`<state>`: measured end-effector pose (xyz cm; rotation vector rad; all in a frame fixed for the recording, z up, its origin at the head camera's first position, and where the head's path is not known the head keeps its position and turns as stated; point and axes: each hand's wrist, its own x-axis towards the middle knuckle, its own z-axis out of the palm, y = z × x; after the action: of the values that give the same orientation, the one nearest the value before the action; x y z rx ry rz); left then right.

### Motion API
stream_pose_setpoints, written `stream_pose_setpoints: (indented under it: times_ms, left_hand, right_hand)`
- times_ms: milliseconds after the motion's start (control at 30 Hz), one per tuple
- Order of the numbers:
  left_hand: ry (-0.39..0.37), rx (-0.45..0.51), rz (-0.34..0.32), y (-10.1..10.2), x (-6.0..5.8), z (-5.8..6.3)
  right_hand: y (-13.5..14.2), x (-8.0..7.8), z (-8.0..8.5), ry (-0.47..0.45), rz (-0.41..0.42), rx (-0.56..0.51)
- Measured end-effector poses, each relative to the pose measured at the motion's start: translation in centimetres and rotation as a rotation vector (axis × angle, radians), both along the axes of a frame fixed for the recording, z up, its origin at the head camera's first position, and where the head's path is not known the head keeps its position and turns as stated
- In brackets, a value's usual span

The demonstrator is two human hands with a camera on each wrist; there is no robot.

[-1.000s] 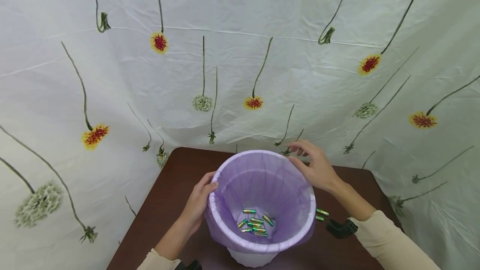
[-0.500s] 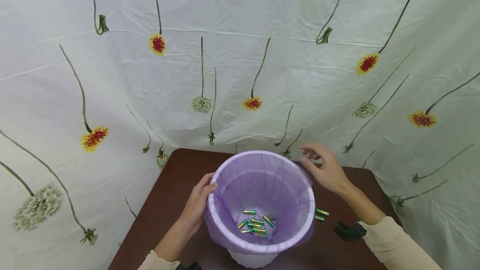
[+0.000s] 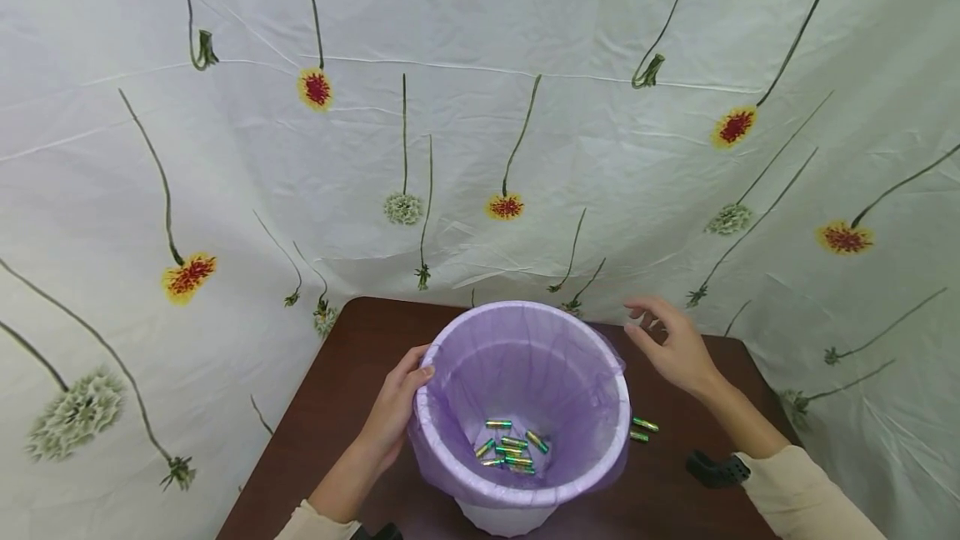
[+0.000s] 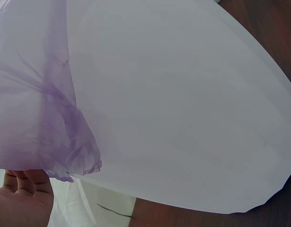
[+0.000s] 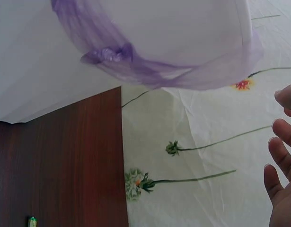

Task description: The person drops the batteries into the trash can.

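Note:
A white trash bin (image 3: 495, 515) stands on the table, lined with a translucent purple trash bag (image 3: 525, 365) folded over its rim. My left hand (image 3: 397, 398) grips the bin's left rim, thumb over the edge and fingers on the outside, against the bag. Several green-and-gold batteries (image 3: 513, 442) lie at the bottom inside the bag. To the right of the bin, apart from it, my right hand (image 3: 675, 348) hovers with relaxed, slightly bent fingers and holds nothing. In the right wrist view, the loose edge of the bag (image 5: 159, 73) hangs around the rim.
Two more batteries (image 3: 643, 424) lie on the dark brown table (image 3: 375, 332), just right of the bin. A white cloth with printed flowers (image 3: 465, 148) hangs behind the table and at both sides. Each wrist wears a black strap (image 3: 716, 470).
My right hand has let go of the bag at the bin's far right rim and moved away to the right. The left hand stays on the rim, and the batteries have not moved.

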<state>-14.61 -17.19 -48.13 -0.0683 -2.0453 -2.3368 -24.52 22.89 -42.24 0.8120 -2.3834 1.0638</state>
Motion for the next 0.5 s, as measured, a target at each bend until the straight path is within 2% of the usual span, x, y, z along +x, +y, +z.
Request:
stream_pose_setpoints:
  times_ms: [200,367,500]
  left_hand:
    - [-0.006,0.002,0.0,0.0,0.0,0.0]
    - [-0.009,-0.003,0.0,-0.1,0.0,0.0]
    - [-0.008,-0.008,0.001,-0.1,0.0,-0.1]
  right_hand:
    - [1.0,0.1,-0.9,0.013,-0.042,0.013]
    - [1.8,0.0,-1.8,0.043,-0.042,0.005]
    - [2.4,0.1,-2.9,0.032,-0.058,-0.01]
